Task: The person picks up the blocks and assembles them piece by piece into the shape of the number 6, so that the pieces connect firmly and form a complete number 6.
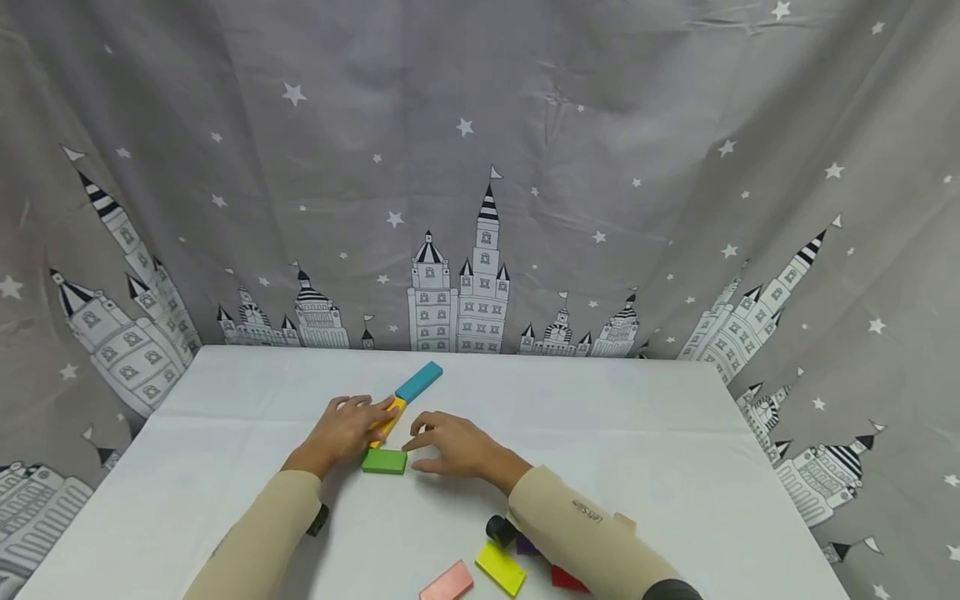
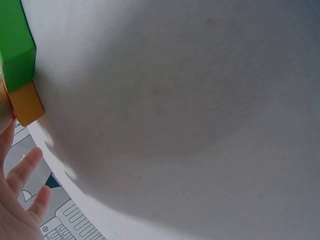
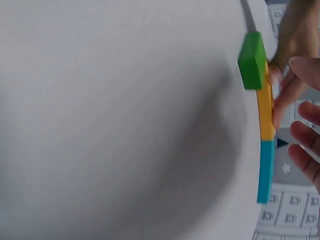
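Three flat rectangular blocks form a bent line on the white table: a blue block (image 1: 419, 381), an orange-yellow block (image 1: 392, 419) and a green block (image 1: 385, 462). My left hand (image 1: 347, 430) holds the orange-yellow block between thumb and fingers; the other fingers are spread in the left wrist view. In the right wrist view the blue block (image 3: 265, 171) lies end to end with the orange-yellow block (image 3: 265, 115). Just right of the green block hovers my right hand (image 1: 452, 447), its fingers loosely bent around nothing, fingertips close to that block's corner.
Nearer me on the white table (image 1: 630, 450) lie a pink block (image 1: 447, 581), a yellow block (image 1: 501, 568), and a red block (image 1: 567, 579) and a purple block (image 1: 527, 546) partly under my right sleeve. A grey curtain (image 1: 480, 75) with printed castles hangs behind.
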Action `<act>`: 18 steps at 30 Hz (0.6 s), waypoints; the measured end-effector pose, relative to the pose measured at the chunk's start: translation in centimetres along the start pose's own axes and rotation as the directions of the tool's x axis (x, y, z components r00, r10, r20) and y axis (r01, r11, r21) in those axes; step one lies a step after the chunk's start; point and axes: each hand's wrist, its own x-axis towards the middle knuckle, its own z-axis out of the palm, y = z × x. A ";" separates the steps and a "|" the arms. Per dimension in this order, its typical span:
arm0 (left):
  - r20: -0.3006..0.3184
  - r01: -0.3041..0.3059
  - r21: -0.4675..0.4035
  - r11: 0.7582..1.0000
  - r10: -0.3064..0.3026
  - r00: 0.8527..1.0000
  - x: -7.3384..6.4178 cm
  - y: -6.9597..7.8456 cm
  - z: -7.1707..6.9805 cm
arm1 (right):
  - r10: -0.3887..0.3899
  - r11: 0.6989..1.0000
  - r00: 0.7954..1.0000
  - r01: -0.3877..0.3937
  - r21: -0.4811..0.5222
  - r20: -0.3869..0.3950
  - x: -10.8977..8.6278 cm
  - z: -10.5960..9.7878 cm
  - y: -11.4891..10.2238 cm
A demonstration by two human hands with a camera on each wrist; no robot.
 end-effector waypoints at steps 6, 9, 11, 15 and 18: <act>0.016 0.017 -0.019 1.000 -0.017 1.000 0.1 0.0 -0.1 | -0.016 0.998 1.000 0.014 0.061 0.027 -2.7 -1.0 1.6; 0.027 0.022 -0.027 0.999 -0.021 0.999 0.0 0.0 0.1 | -0.019 0.997 0.999 0.017 0.073 0.039 -4.4 -1.2 2.5; 0.026 0.024 -0.030 0.999 -0.023 0.999 0.0 0.0 0.1 | -0.018 0.996 0.999 0.015 0.084 0.035 -5.6 -1.2 3.0; 0.016 0.030 -0.035 0.999 -0.029 0.999 0.1 0.1 0.0 | -0.010 0.993 0.999 0.007 0.115 0.030 -7.9 -1.5 3.9; 0.020 0.028 -0.026 0.999 -0.027 0.999 0.2 0.2 -0.1 | -0.004 0.991 0.999 -0.002 0.135 0.043 -9.4 -1.6 4.2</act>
